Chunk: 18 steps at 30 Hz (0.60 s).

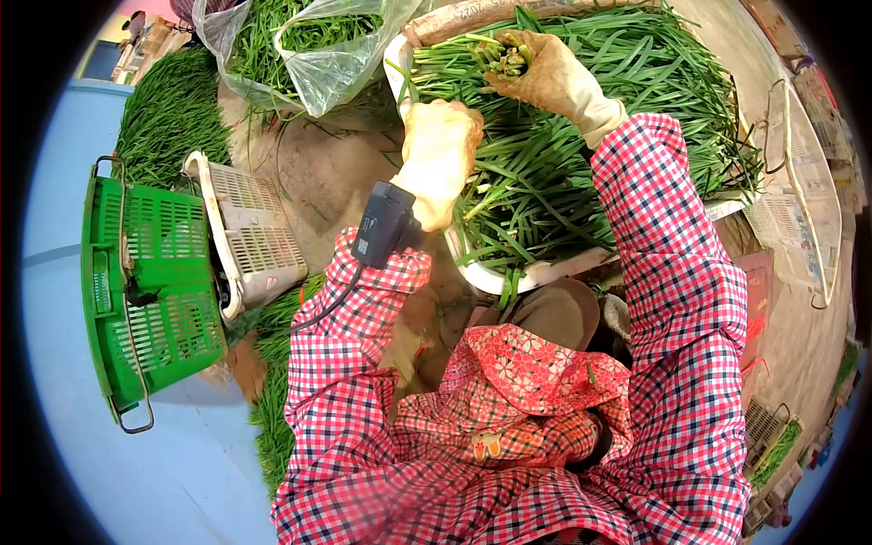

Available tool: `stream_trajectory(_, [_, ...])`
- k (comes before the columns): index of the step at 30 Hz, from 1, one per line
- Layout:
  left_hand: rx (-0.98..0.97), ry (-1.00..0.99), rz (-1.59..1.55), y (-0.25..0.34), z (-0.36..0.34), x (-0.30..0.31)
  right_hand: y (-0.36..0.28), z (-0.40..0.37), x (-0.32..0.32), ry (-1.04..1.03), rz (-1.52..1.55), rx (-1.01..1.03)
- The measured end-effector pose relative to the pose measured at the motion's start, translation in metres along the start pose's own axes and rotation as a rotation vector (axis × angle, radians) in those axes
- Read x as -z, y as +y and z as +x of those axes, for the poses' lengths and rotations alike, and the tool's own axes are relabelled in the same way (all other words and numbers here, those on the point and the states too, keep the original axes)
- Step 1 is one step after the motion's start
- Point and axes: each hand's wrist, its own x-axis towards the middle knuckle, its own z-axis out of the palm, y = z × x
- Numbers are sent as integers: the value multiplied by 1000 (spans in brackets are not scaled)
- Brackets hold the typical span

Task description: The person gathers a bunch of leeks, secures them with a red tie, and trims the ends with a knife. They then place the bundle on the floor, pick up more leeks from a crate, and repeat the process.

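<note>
Long green leafy stalks fill a white-rimmed crate in front of me. My right hand, in a stained tan glove, is wrapped round a bunch of stalks, whose pale cut ends face left over the top of the crate. My left hand, in a pale yellow glove, is at the crate's left edge with its fingers curled down; what they hold, if anything, is hidden. A black device with a cable is on my left wrist.
Left of me stand a green basket and a white basket. A clear plastic bag of greens lies at the top, beside a pile of green stalks. At right, a metal wire handle lies over newspaper.
</note>
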Motion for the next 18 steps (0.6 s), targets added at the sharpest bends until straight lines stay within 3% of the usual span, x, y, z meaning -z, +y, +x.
stream_trajectory(1, [-14, -86, 13, 2, 1, 11, -2, 0, 1, -6, -45, -22])
stream_trajectory(4, [-20, 143, 138, 1, -3, -6, -6, -3, 3, -40, -9, -50])
stream_trajectory(7, [23, 178, -175, -14, 4, -11, -6, -4, 2, -61, 24, -4])
stream_trajectory(8, [-31, 312, -370, -21, 4, -14, -2, -3, 1, -77, 69, 24])
stream_trajectory(10, [28, 333, -628, -23, 4, 17, -21, -6, 7, -156, -6, -14])
stream_trajectory(12, [-46, 300, -257, -32, 19, 12, -23, -5, 7, -173, -12, 56])
stream_trajectory(15, [-458, 202, 135, -51, 29, 20, -17, -3, 11, -301, 49, 130])
stream_trajectory(17, [-189, 252, -871, -59, 55, -67, -19, -4, 8, -268, 25, 153])
stream_trajectory(18, [-115, 187, -896, -55, 47, -35, -19, -4, 4, -235, -19, 151])
